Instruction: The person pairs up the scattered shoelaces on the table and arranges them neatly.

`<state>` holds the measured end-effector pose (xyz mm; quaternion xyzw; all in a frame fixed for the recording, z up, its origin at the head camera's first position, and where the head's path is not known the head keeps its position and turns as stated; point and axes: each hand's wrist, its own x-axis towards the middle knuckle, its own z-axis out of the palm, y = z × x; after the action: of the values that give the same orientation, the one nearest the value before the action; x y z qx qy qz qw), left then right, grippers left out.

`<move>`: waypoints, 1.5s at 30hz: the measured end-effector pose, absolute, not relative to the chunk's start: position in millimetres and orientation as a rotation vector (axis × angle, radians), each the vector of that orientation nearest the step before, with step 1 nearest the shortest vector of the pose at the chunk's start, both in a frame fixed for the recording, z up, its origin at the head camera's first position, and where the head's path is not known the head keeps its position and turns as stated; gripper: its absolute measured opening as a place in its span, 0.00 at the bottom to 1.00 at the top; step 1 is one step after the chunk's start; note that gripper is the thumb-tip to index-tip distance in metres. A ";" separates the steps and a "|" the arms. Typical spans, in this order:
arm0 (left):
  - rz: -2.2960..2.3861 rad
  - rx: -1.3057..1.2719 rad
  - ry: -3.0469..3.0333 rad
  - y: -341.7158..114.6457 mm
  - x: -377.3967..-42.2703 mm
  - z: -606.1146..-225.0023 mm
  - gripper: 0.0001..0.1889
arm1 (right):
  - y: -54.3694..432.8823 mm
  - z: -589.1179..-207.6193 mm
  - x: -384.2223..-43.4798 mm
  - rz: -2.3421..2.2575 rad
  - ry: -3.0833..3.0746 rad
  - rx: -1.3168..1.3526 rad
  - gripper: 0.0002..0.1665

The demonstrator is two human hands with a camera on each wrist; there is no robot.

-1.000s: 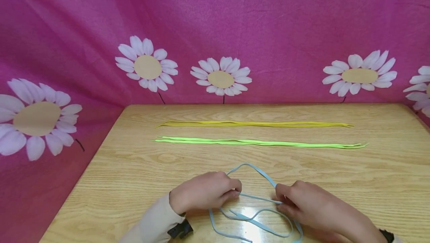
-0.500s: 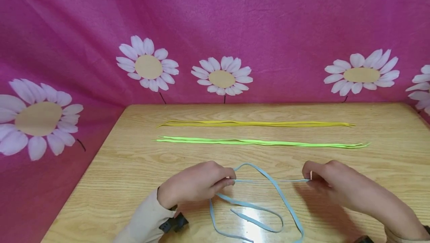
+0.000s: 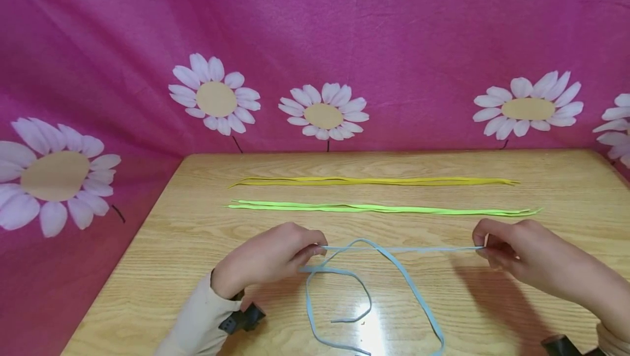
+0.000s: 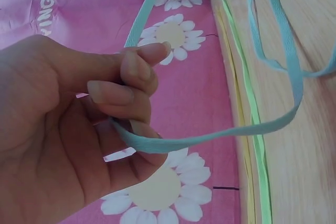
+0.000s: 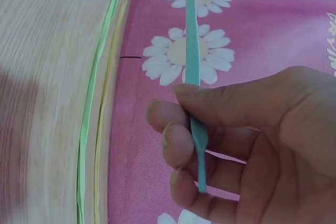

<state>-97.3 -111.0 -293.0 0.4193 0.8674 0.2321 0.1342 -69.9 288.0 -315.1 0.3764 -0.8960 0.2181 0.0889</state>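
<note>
A light blue flat shoelace (image 3: 423,249) is stretched nearly straight between the two hands above the table. My left hand (image 3: 273,257) pinches it between thumb and fingers, and its loose tail (image 3: 361,285) hangs from that hand and curves over the table. In the left wrist view, the lace (image 4: 210,139) also runs through the curled lower fingers. My right hand (image 3: 529,249) pinches the other end; in the right wrist view the narrow tip (image 5: 201,174) sticks out below the thumb. Another stretch of blue lace (image 3: 415,290) lies in a wide arch on the wood below.
Behind the hands, a pair of neon green laces (image 3: 394,210) lies straight across the wooden table (image 3: 162,268). Farther back is a pair of yellow laces (image 3: 394,181), roughly parallel. A pink cloth (image 3: 394,28) with printed daisies hangs along the back and left.
My hands have moved apart and away from the body, pulling the held lace taut between them. Its trailing tail has slid leftward over the table; the arched lace stays in place.
</note>
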 end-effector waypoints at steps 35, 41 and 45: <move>0.678 1.223 2.602 -127.6 -100.7 -282.4 0.05 | 326.9 -301.9 -69.3 0.453 -2.747 0.867 0.29; 0.659 1.219 2.637 -130.5 -101.9 -281.7 0.05 | 332.2 -299.9 -67.4 0.443 -2.747 0.771 0.14; 0.638 1.228 2.654 -132.8 -103.5 -280.4 0.05 | 337.6 -299.6 -67.2 0.489 -2.727 0.733 0.13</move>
<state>-103.5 -132.8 -280.4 0.4090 0.8844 0.2124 0.0741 -67.2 337.6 -299.6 0.2532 -0.9426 0.1689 0.1375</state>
